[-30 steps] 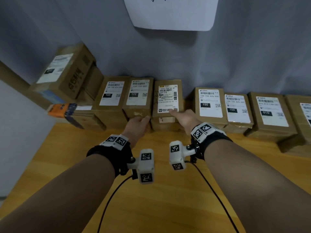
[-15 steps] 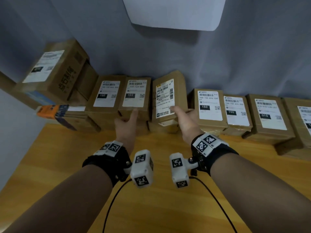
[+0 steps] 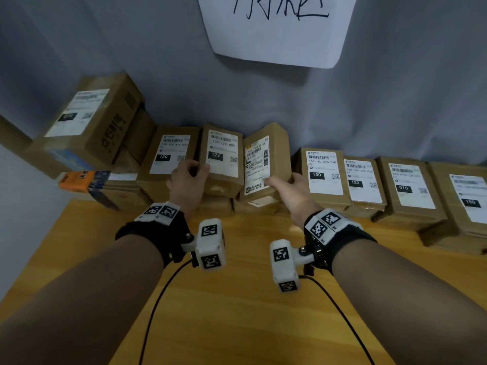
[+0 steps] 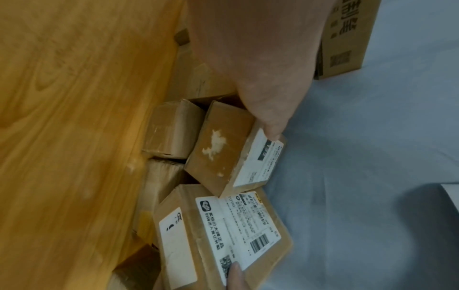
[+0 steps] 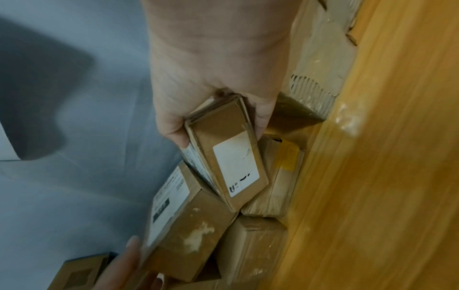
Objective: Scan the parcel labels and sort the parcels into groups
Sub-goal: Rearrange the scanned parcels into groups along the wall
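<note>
A row of brown cardboard parcels with white labels lines the back of the wooden table (image 3: 237,299). My left hand (image 3: 196,171) grips the left edge of the parcel marked 122 (image 3: 222,159), thumb on its label, and holds it raised above the lower boxes. In the left wrist view the thumb (image 4: 272,129) presses the label edge of that 122 parcel (image 4: 218,149). My right hand (image 3: 279,181) grips the lower right corner of a parcel with a dense printed label (image 3: 263,164), tilted to the left. The right wrist view shows this parcel (image 5: 228,157) pinched between thumb and fingers.
Right of the hands lie parcels marked 150 (image 3: 322,172), 150 (image 3: 359,180), 010 (image 3: 407,185) and another 150 (image 3: 469,196). A 150 parcel (image 3: 171,151), a large box (image 3: 92,119) and an orange package (image 3: 79,179) sit at left. A white sheet (image 3: 276,27) hangs on the grey cloth.
Both hands have closed on their parcels and lifted them from the row. The right parcel has tipped up and leftward; the left hand moved from under the 122 parcel to its left edge.
</note>
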{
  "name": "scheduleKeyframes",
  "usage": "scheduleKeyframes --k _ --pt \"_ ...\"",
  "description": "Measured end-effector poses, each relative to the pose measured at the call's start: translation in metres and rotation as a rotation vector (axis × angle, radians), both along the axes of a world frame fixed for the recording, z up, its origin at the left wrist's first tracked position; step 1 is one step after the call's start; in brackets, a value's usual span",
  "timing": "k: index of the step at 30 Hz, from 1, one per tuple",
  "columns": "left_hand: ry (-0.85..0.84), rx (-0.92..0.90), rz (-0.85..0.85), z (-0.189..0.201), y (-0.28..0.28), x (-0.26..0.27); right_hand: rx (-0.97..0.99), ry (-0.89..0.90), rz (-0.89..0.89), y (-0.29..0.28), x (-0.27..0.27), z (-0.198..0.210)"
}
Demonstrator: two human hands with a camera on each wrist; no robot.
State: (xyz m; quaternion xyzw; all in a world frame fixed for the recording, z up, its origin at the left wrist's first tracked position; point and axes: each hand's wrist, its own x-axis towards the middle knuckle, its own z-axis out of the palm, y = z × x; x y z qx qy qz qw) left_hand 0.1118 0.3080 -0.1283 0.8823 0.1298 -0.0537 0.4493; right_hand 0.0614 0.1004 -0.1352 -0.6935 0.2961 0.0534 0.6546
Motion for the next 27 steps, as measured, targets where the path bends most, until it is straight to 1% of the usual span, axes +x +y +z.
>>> scheduleKeyframes --k 1,3,4,8,10,13,15,17,21,24,27 --pt "-0.002 -0.119 -0.016 0.001 -0.003 -0.002 0.003 -0.006 0.0 -0.002 -0.003 0.001" --pt "0.014 -0.289 -0.009 0.004 -0.01 -0.007 0.012 -0.021 0.001 -0.005 -0.01 0.001" --pt "0.017 -0.331 0.005 0.005 -0.012 -0.009 0.027 -0.03 -0.004 -0.007 -0.014 0.001" --pt "0.032 -0.388 0.063 0.013 -0.015 -0.015 0.088 -0.076 -0.037 -0.018 -0.029 0.01" --pt "0.064 -0.483 0.117 0.018 -0.015 -0.019 0.138 -0.096 -0.051 -0.027 -0.037 0.019" --pt "0.112 -0.628 0.154 0.027 -0.022 -0.027 0.207 -0.135 -0.108 -0.048 -0.054 0.03" --pt "0.164 -0.707 0.149 0.031 -0.037 -0.035 0.234 -0.165 -0.15 -0.065 -0.065 0.035" --pt "0.178 -0.778 0.138 0.032 -0.058 -0.044 0.212 -0.179 -0.177 -0.085 -0.077 0.038" --pt "0.204 -0.799 0.097 0.04 -0.109 -0.068 0.194 -0.17 -0.255 -0.13 -0.096 0.045" --pt "0.19 -0.782 0.068 0.043 -0.146 -0.084 0.187 -0.177 -0.264 -0.163 -0.109 0.051" --pt "0.207 -0.804 0.028 0.041 -0.185 -0.097 0.12 -0.169 -0.269 -0.201 -0.122 0.054"
